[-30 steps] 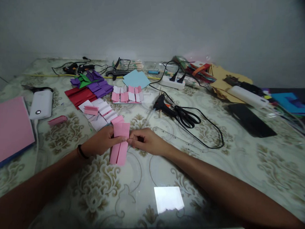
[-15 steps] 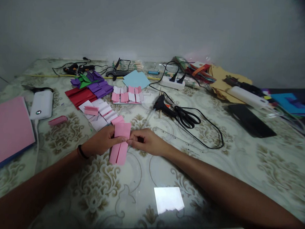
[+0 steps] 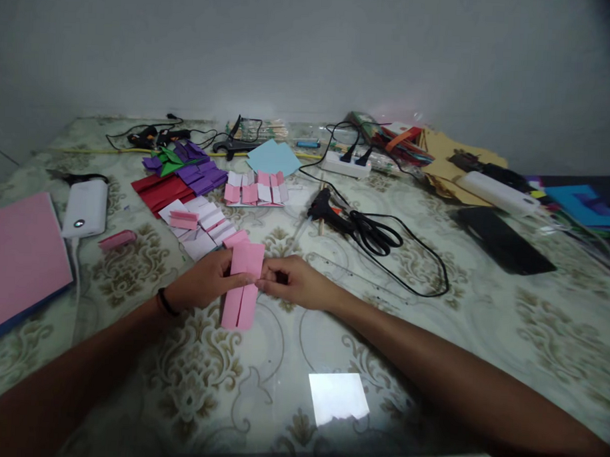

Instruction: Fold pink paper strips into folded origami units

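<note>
Between my two hands is a folded strip of pink paper (image 3: 241,307), standing above the patterned tabletop with a crease line down its lower half. My left hand (image 3: 203,278) grips its left side, the thumb lying across the front and the other fingers behind. At the right edge my right hand (image 3: 293,281) pinches the same paper between thumb and fingertips. Just beyond the left hand lie white and pink folded papers (image 3: 200,218). A hot glue gun (image 3: 326,208) with a coiled black cord rests past the right hand.
Red folded paper (image 3: 161,191), purple folded paper (image 3: 204,176) and light blue sheets (image 3: 273,157) lie toward the back. A power strip (image 3: 346,164) stands behind the glue gun. Left are a white power bank (image 3: 85,207) and pink sheets (image 3: 24,259); right, a black phone (image 3: 505,240).
The whole view has shifted very slightly. Both hands keep their hold on the pink paper, which looks almost unmoved.
</note>
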Demonstrator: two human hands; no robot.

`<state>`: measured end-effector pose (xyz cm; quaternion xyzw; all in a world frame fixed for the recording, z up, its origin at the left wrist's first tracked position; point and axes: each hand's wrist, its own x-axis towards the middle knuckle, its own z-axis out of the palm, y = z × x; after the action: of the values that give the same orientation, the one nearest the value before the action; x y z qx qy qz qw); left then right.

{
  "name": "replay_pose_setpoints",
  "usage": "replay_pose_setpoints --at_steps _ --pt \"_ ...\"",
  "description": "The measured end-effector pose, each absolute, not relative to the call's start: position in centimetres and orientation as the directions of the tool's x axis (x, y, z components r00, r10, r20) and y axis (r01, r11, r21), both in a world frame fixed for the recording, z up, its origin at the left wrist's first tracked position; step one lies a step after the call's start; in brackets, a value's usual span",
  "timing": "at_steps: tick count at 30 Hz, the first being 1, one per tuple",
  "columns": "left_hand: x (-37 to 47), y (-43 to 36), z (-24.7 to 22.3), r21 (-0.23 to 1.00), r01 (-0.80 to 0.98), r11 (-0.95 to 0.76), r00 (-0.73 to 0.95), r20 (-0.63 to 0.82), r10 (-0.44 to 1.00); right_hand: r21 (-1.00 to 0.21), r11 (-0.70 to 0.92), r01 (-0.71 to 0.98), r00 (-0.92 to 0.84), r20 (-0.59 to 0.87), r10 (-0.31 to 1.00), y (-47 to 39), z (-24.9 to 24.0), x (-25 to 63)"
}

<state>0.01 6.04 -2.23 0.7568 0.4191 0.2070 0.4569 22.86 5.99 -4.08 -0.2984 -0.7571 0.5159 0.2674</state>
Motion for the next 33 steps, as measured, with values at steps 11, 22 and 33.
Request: replay_pose_setpoints --at_steps 11,22,33 --pt "0.04 5.98 -1.99 0.858 0.456 -0.236 0.58 -0.085 0.81 -0.95 0.274 0.153 -0.679 0.101 0.727 6.07 -4.14 22.88" --pt "-0.02 5.99 -2.32 0.878 0.426 -0.217 0.571 -0.075 0.817 -0.958 0.253 0.138 -0.664 0.1 0.741 6.1 -3.93 22.82" --pt "0.02 6.03 -2.32 0.867 0.446 -0.221 0.59 -0.099 0.801 -0.978 0.192 0.084 -0.631 0.097 0.769 6.2 -4.65 22.88"
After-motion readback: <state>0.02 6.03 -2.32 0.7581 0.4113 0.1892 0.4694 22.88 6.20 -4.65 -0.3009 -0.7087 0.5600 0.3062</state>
